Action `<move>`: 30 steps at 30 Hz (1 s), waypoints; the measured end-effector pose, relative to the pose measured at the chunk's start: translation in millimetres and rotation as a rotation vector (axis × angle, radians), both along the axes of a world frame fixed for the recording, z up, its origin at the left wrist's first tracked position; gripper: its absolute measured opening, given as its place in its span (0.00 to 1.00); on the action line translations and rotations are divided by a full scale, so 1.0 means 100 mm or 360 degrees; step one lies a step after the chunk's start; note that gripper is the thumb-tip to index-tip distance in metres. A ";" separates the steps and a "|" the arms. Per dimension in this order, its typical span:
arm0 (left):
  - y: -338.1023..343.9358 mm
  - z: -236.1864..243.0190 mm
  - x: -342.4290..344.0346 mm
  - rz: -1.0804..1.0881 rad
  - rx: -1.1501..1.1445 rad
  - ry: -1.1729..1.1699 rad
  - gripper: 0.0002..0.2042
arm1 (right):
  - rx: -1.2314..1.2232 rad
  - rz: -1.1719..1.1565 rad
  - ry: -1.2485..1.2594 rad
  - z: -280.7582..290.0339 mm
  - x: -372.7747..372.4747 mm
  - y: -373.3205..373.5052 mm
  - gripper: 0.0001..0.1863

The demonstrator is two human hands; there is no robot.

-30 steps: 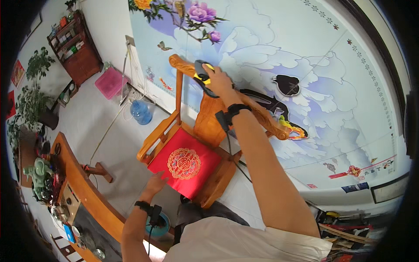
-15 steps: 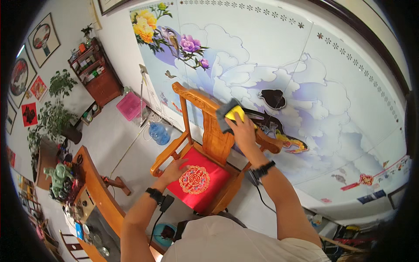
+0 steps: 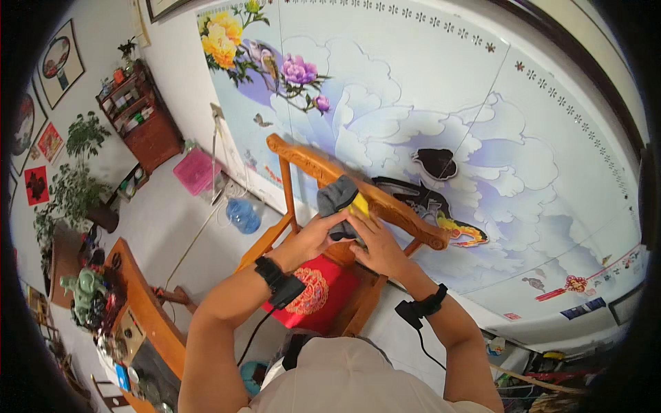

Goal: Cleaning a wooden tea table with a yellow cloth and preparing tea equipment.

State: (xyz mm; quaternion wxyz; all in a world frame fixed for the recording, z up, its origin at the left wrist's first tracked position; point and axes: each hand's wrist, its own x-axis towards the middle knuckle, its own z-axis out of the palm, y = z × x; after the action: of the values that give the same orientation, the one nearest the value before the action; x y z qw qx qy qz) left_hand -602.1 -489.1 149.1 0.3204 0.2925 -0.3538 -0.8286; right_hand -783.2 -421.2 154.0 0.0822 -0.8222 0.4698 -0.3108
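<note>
A grey and yellow folded cloth [image 3: 336,196] is up in front of the wooden armchair's [image 3: 313,157] backrest, with both my hands on it. My left hand [image 3: 313,237] grips its lower left edge. My right hand [image 3: 379,246] has its fingers against the yellow side. Below my hands lies a red seat cushion [image 3: 337,292] with a round gold pattern, partly covered by my left forearm. Each wrist carries a black strap with a small device and cable.
A mural wall [image 3: 523,186] with flowers rises behind the chair. On the left are a wooden table [image 3: 155,296] with a green figurine [image 3: 89,296], a blue water bottle [image 3: 242,215], a pink bin [image 3: 195,172], a potted plant [image 3: 82,186] and a small cabinet [image 3: 153,141].
My left hand has risen from the seat cushion to the cloth. My right hand has brought the cloth left and down, off the chair's top rail.
</note>
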 end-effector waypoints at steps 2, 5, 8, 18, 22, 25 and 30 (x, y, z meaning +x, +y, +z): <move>-0.26 -0.17 0.18 0.0156 0.0065 -0.0168 0.20 | 0.0217 0.0107 -0.0150 0.08 0.01 -0.13 0.33; -0.53 0.04 0.62 0.0670 -0.0259 -0.0561 0.19 | 0.0042 -0.0061 -0.0054 0.21 -0.15 -0.26 0.29; -1.35 0.01 1.20 0.0769 -0.1117 -0.1283 0.23 | -0.0098 -0.0643 0.0392 0.09 -0.54 -0.43 0.24; -2.33 -0.85 0.97 0.0792 -0.2408 -0.1484 0.27 | 0.0527 -0.1082 0.0122 -0.32 -0.83 -0.56 0.25; -1.55 -0.83 0.22 0.0370 -0.2758 -0.1180 0.32 | 0.0436 -0.1134 0.0207 -0.39 -0.92 -0.57 0.22; -0.90 -0.69 -0.32 0.0147 -0.2692 -0.0976 0.34 | 0.0476 -0.1229 0.0207 -0.38 -0.86 -0.54 0.22; -1.17 -0.94 -0.10 0.0130 -0.3057 -0.1345 0.31 | 0.0454 -0.1221 0.0158 -0.37 -0.77 -0.54 0.22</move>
State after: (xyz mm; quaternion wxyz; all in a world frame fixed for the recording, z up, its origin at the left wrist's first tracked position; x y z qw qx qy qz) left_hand -611.8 -606.3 54.8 0.2960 0.1924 -0.9354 -0.0187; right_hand -860.3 -474.8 116.8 0.0508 -0.5818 0.7840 -0.2106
